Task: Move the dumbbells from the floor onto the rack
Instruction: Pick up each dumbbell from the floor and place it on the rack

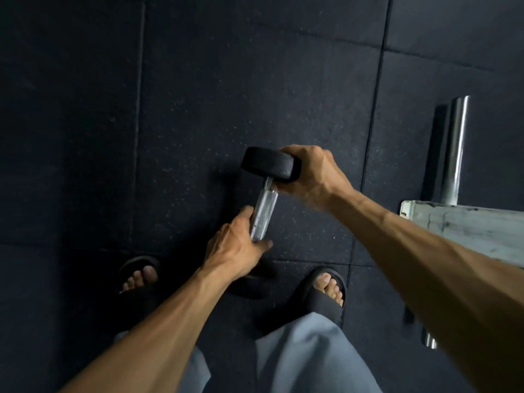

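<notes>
A dumbbell [263, 211] with black round heads and a knurled silver handle is tilted above the dark floor, far head up. My left hand [235, 248] is wrapped around the lower part of the handle. My right hand [312, 174] grips the right side of the upper black head [269, 164]. The lower head [249, 285] is mostly hidden under my left wrist, between my feet. No rack is recognisable in view.
Dark speckled rubber floor tiles [226, 80] fill the scene. At the right stands a worn white metal frame [467, 225] with a chrome tube [456, 148] sticking out from it. My feet in black slides [326, 290] stand at the bottom.
</notes>
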